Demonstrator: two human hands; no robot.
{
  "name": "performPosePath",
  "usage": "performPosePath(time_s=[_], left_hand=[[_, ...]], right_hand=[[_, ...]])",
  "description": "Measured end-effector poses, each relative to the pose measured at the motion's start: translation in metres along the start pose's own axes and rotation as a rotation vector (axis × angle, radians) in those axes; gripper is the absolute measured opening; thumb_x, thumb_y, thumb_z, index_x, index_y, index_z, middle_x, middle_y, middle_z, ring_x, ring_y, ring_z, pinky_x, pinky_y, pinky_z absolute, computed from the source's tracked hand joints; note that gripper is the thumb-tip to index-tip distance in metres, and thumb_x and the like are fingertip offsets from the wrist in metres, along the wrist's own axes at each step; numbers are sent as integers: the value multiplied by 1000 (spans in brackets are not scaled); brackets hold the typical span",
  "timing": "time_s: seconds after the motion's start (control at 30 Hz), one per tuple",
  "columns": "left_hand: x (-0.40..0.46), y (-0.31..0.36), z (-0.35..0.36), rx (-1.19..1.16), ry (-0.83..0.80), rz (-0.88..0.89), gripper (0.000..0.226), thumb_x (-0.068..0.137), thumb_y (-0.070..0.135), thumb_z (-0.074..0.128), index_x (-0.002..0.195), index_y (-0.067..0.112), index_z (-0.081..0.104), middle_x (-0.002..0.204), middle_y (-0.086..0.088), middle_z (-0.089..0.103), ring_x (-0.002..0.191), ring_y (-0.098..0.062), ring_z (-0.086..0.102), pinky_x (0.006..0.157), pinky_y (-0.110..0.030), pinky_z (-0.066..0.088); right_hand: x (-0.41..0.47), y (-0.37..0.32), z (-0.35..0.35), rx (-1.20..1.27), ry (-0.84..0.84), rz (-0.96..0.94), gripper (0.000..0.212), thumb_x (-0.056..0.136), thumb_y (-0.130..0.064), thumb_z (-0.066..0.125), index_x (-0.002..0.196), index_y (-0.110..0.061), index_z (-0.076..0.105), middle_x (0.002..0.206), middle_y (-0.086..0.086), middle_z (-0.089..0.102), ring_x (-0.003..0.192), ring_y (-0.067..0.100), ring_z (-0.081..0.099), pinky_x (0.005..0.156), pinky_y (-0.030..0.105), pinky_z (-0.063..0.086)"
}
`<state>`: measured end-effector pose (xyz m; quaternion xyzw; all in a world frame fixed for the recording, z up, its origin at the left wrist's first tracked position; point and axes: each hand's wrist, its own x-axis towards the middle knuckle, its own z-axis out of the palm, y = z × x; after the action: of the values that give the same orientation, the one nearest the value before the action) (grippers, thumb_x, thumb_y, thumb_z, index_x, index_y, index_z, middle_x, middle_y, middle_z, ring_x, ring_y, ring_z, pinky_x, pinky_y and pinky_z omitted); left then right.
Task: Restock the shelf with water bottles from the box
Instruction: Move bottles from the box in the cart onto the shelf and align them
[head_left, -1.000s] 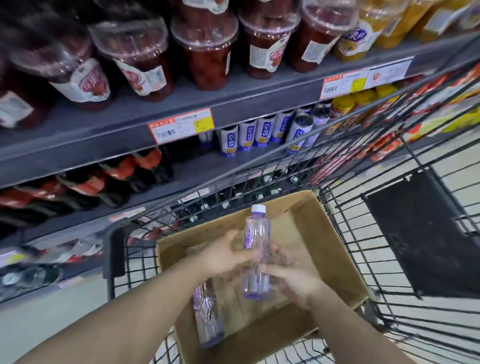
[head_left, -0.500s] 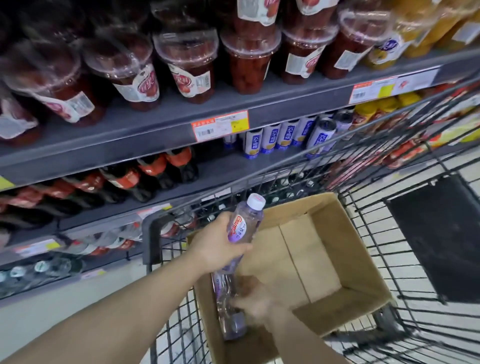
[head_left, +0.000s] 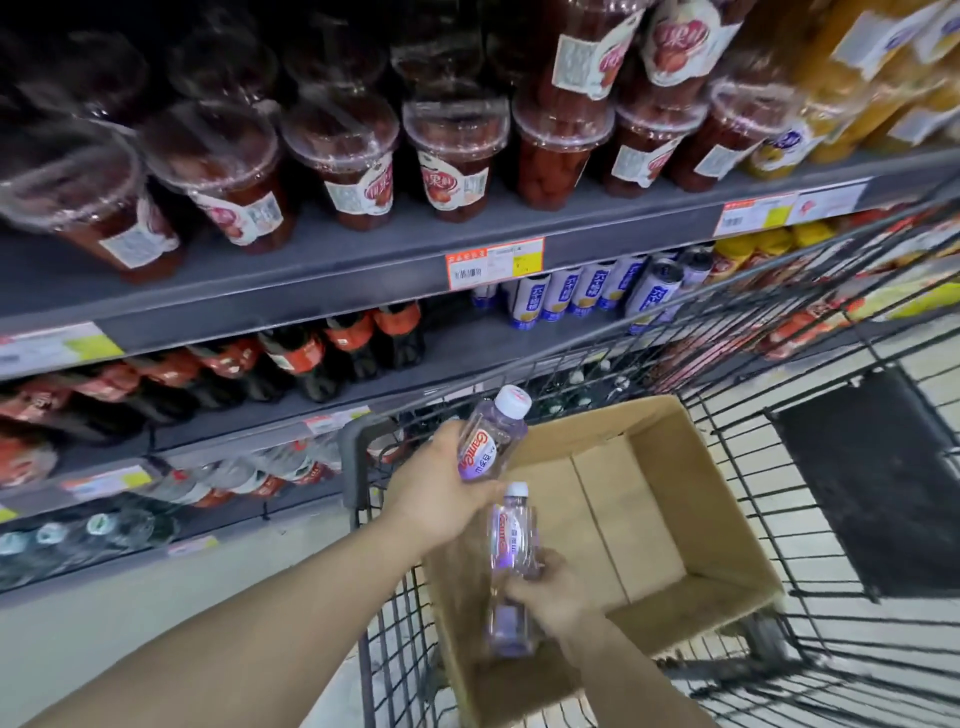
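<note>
Item: left hand (head_left: 441, 493). We record its grip closed around the upper water bottle (head_left: 488, 441), fingers wrapped about the labelled body. The bottle is clear with a purple tint and a white cap, tilted with the cap up and to the right, and held above the near-left corner of the box.

Item: right hand (head_left: 553, 597). We record its grip grasping the lower water bottle (head_left: 511, 566) at mid-body. This bottle stands roughly upright, white cap on top just below the left hand, its base down inside the box near the left wall.

Item: cardboard box (head_left: 696, 519). Open-topped, brown, flaps folded on the floor; we see no other bottles in its visible interior. It sits in the wire shopping cart (head_left: 779, 441), whose black mesh surrounds it.

Item: shelf (head_left: 363, 270). Grey, with an orange price tag (head_left: 493, 262) on its edge. On top we list lidded cups of red fruit (head_left: 452, 161) and yellow cups to the right. Below we list dark soda bottles with red labels (head_left: 306, 358) and blue-and-white cans (head_left: 576, 291). Lower tiers hold more bottles, too blurred for us to identify.
</note>
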<state>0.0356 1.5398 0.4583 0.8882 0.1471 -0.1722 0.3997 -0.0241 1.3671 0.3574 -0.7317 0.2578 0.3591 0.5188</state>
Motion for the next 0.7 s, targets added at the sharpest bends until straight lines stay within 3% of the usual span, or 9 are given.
performPosePath(time_s=[0.07,0.17,0.33,0.47,0.53,0.63,0.7], left_hand=[[-8,6,-9,-20,-17,19,63,75,41,81,127,29,47,113,9,68,104,-19,64,87,-31,50],[-21,23,-28,-53,-56,58,68,74,38,82,130,24,46,117,4,67,108,-22,64,93,-35,50],[-48,59,-69,-82,-93,184,54,72,36,84,112,20,51,113,-2,67,105,-23,64,92,-35,49],[-87,81,-107,-190,-107,255,54,72,33,86,112,22,50,111,3,68,99,-16,64,95,-34,49],[-112,85,-129,-237,-97,287,56,71,32,87,114,22,52,110,4,69,99,-13,66,95,-32,51],[-157,87,-171,-305,-83,325,57,70,33,88,116,21,57,108,7,70,95,-6,67,83,-23,52],[-190,84,-203,-375,-35,325,48,70,30,88,108,24,60,104,6,72,92,-8,68,82,-25,53]], right_hand=[[-23,-18,-13,102,3,-20,37,59,3,83,87,-10,63,67,-1,71,55,9,66,55,23,55],[-67,-47,-27,230,-19,-88,22,59,-1,72,77,-10,63,49,-8,65,42,1,61,40,14,46],[-132,-91,-37,312,-4,-195,24,81,-1,70,101,-14,65,85,3,72,60,8,69,50,21,52],[-186,-130,-38,327,-27,-336,34,85,-2,64,115,-16,64,101,5,74,81,18,70,73,37,57],[-218,-148,-34,312,-57,-402,34,86,-1,62,117,-15,63,101,4,74,81,17,70,71,35,57],[-267,-169,-18,265,-106,-517,33,87,-1,64,120,-5,59,102,9,71,79,19,68,58,27,54],[-304,-185,-1,206,-119,-597,30,88,-6,67,118,-7,59,100,5,73,79,15,70,62,29,54]])
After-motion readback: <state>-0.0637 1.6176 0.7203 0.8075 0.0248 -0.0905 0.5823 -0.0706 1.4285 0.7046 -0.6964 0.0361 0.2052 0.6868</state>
